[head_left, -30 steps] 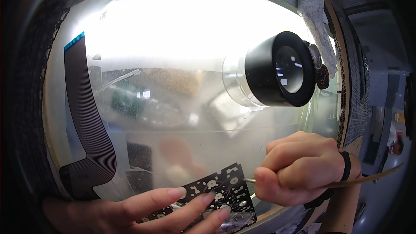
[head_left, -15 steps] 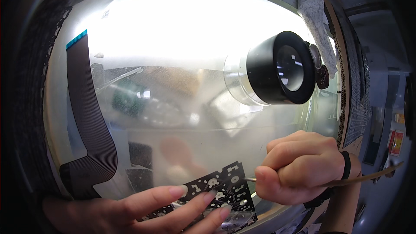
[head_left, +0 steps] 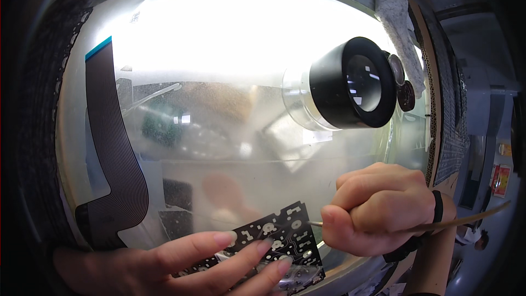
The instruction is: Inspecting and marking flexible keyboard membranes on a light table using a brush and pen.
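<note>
A black flexible circuit sheet (head_left: 257, 237) with silvery pads and fine traces lies at the lower middle of the glowing work surface. My left hand (head_left: 219, 263) rests across it, fingers spread and stretched out over its top. In my right hand (head_left: 378, 208), closed in a tight grip, is a slim tool that looks like a fine paintbrush (head_left: 471, 218). Its tan tapered handle sticks out to the right behind the fist. The thin metallic end points left, close to the sheet's upper right corner; whether it touches cannot be made out.
A black-rimmed magnifier loupe (head_left: 353, 85) with a clear base stands at the right. Along the left side lies a long striped ribbon cable (head_left: 112, 131) with a blue end. Dark patches (head_left: 178, 194) show on the lit surface (head_left: 219, 27). Another person (head_left: 475, 238) is partly visible far right.
The tool's handle and my right fist have shifted very slightly. My left hand stays on the circuit sheet. A person has come into view at the far right.
</note>
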`<state>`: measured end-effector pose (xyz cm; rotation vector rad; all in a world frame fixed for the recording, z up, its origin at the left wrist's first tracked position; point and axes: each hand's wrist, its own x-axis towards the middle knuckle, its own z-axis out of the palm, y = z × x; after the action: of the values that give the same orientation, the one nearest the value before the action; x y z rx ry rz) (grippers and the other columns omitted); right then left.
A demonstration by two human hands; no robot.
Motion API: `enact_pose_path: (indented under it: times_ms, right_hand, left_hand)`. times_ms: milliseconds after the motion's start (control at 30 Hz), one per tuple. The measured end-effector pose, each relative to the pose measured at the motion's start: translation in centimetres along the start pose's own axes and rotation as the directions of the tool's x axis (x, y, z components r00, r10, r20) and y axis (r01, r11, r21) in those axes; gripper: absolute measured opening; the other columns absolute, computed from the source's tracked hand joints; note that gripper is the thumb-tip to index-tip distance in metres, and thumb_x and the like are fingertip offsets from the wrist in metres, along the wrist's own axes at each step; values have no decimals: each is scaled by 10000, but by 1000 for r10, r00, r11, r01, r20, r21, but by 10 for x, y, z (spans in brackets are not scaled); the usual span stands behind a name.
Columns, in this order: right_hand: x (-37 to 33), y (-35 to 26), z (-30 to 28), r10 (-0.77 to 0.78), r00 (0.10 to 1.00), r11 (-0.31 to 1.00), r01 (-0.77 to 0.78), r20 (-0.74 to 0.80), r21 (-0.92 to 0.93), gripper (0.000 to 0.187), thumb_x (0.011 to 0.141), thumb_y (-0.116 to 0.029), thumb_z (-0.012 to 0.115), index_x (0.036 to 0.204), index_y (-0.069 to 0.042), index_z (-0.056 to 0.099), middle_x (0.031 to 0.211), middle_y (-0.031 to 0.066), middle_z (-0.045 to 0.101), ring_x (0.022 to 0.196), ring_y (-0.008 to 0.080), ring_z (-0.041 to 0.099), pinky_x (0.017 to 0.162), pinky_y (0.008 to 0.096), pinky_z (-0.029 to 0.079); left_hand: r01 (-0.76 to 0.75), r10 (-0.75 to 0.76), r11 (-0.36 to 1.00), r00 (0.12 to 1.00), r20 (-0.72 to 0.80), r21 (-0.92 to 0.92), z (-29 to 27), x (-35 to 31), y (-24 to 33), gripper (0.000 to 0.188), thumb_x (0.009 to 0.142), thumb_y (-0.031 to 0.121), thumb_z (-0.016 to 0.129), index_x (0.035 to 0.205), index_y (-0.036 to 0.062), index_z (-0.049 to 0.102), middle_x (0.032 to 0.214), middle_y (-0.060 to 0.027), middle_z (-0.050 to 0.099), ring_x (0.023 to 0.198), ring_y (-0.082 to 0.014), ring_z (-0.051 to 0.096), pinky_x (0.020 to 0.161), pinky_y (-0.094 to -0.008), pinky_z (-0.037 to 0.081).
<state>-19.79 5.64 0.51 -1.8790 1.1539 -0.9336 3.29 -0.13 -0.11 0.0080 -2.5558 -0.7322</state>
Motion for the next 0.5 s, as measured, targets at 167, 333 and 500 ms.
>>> enact_pose_path:
  times_ms: [167, 333, 500]
  right_hand:
    - [-2, -1, 2, 21, 999, 1000, -21, -32, -5, 233, 728, 93, 616, 654, -44, 443, 542, 75, 540, 349, 136, 415, 311, 268, 291]
    - [-1, -2, 2, 31, 999, 1000, -31, -35, 2, 233, 731, 93, 615, 655, -46, 443, 545, 74, 541, 351, 135, 417, 313, 268, 294]
    - [-1, -2, 3, 39, 998, 999, -39, -53, 1, 232, 736, 85, 617, 654, -46, 444, 544, 71, 541, 355, 131, 418, 314, 266, 297]
  left_hand:
    - [-58, 34, 977, 992, 119, 204, -3, -1, -2, 248, 761, 274, 670, 991, 350, 620, 957, 172, 622, 842, -26, 604, 836, -306, 389]
    - [-109, 76, 970, 985, 154, 219, -6, 0, -4, 258, 759, 274, 670, 1000, 351, 616, 964, 173, 618, 855, -30, 599, 836, -306, 391]
    - [-104, 74, 969, 988, 136, 225, -4, 0, -4, 257, 757, 269, 673, 996, 345, 618, 964, 170, 620, 848, -31, 602, 828, -303, 388]
